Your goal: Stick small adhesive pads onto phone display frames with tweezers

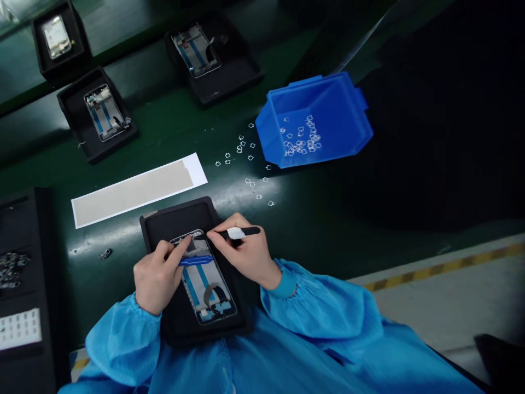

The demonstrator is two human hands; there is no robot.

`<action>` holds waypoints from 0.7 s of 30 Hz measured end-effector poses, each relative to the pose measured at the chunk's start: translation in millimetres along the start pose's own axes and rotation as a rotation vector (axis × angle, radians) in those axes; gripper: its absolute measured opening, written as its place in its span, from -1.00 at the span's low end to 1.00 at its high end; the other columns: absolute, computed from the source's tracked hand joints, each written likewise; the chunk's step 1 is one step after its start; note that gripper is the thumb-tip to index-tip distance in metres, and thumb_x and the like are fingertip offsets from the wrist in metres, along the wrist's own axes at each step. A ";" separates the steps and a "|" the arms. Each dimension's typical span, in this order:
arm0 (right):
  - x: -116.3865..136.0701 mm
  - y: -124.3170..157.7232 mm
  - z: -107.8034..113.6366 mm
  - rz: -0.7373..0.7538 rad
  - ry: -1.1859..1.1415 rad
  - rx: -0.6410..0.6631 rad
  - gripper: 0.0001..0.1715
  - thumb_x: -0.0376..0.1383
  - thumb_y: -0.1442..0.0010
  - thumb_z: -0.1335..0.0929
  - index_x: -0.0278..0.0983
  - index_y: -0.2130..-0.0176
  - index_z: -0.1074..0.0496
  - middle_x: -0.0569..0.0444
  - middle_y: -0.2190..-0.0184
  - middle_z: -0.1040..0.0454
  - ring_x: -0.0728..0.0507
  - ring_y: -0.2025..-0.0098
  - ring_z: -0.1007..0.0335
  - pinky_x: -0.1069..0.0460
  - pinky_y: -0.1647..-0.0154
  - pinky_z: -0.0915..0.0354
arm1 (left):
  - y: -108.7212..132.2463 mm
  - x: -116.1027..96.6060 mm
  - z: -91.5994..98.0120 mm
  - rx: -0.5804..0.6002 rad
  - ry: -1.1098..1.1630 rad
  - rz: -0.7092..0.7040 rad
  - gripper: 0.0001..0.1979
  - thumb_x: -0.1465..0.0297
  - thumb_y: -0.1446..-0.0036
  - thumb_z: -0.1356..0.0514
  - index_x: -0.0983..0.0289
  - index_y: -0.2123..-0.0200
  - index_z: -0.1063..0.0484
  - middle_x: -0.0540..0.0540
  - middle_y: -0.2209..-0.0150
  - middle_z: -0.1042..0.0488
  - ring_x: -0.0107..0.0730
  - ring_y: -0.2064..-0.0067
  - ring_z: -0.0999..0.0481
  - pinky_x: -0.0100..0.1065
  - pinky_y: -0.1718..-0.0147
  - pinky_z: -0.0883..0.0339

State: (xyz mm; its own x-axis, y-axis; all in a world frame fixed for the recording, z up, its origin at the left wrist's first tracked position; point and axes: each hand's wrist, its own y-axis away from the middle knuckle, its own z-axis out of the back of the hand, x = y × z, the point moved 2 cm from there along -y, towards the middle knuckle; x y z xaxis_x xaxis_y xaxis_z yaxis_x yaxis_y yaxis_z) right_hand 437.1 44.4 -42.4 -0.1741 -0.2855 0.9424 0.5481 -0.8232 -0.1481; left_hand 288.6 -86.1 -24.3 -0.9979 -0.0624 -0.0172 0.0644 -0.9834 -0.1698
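Note:
A phone frame (205, 284) with blue strips inside lies in a black foam tray (172, 219) close to my body. My left hand (159, 273) is curled around a blue pen-like tool (197, 260) that juts across the frame; its index fingertip presses near the frame's upper end. Pinched in my right hand (250, 254) are black tweezers (252, 231) with white tape wrapped around them. Their tips point at the upper end of the frame, beside my left index finger. Whether the tips grip any small part is too fine to see.
A blue bin (348, 131) holds small white square frames, and more square pieces (251, 157) lie scattered beside it. A white-edged beige strip (135, 191) lies beyond my tray. Other foam trays (229, 76) with phone frames stand farther back. A black tray (24, 230) with small parts is at left.

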 end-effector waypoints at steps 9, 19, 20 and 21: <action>-6.4 -0.2 -4.5 -0.169 -0.128 -0.031 -0.78 -0.17 -0.21 -0.38 -0.22 0.40 -0.35 0.19 0.57 -0.36 0.01 0.63 -0.28 0.08 0.61 -0.21 | -12.0 -5.1 7.6 0.203 -0.062 0.014 -0.60 0.46 -0.23 -0.11 0.10 -0.12 -0.43 -0.01 0.33 -0.44 -0.49 0.59 -0.39 -0.44 0.67 -0.14; -3.2 -2.3 -2.6 0.039 -0.171 -0.273 -0.73 -0.23 -0.36 -0.25 -0.17 0.14 -0.54 0.04 0.27 -0.56 -0.12 0.26 -0.50 -0.06 0.18 -0.43 | 90.6 16.5 -9.4 0.053 0.268 0.620 -0.49 0.23 -0.26 -0.10 0.00 -0.28 -0.21 0.03 0.21 -0.49 -0.38 0.50 -0.56 -0.43 0.70 -0.33; -1.2 -2.1 -5.6 0.064 -0.170 -0.258 -0.72 -0.24 -0.36 -0.25 -0.16 0.13 -0.55 0.04 0.27 -0.56 -0.14 0.24 -0.50 -0.07 0.15 -0.44 | 102.2 12.6 -19.9 0.065 0.321 0.648 -0.44 0.26 -0.25 -0.08 -0.03 -0.32 -0.14 0.05 0.18 -0.50 -0.32 0.43 -0.60 -0.40 0.67 -0.38; 0.4 -2.0 -8.8 0.081 -0.175 -0.237 -0.72 -0.24 -0.37 -0.25 -0.15 0.13 -0.55 0.04 0.26 -0.56 -0.14 0.23 -0.50 -0.07 0.15 -0.44 | 110.8 7.9 -30.3 0.064 0.377 0.665 -0.38 0.29 -0.24 -0.07 -0.07 -0.36 -0.06 0.07 0.12 -0.51 -0.25 0.33 -0.64 -0.35 0.57 -0.47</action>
State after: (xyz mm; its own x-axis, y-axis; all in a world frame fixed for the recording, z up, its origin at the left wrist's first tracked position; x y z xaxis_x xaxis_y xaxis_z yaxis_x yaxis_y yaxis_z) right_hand 428.8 41.6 -44.3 0.0175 -0.2831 0.9589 0.3444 -0.8987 -0.2715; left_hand 288.0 -190.4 -73.1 -0.6791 -0.5930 -0.4326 0.6383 -0.7681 0.0509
